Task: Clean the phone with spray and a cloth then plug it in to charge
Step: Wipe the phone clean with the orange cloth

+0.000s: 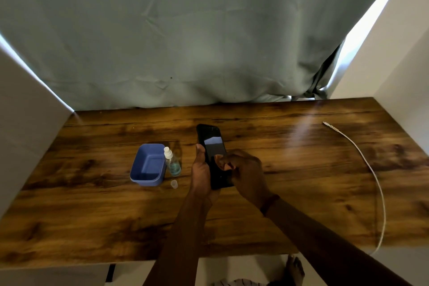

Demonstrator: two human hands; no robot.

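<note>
My left hand (200, 169) grips a black phone (210, 134) from its left side and holds it screen up, just above the wooden table (92, 204). The bunched fingers of my right hand (246, 169) press on the lower part of the screen. I cannot tell whether a cloth is under them; no cloth shows anywhere. A small clear spray bottle (173, 162) with bluish liquid stands left of the phone, uncapped, and its clear cap (174, 184) lies in front of it. A white charging cable (371, 169) lies at the right, its plug end (327, 124) near the far edge.
A blue plastic tub (139, 177) with nothing visible inside stands beside the bottle. A grey-green curtain (185, 30) hangs behind the table, and white walls close in on both sides. The cable runs off the front right edge. A bare foot (294, 269) shows below the table.
</note>
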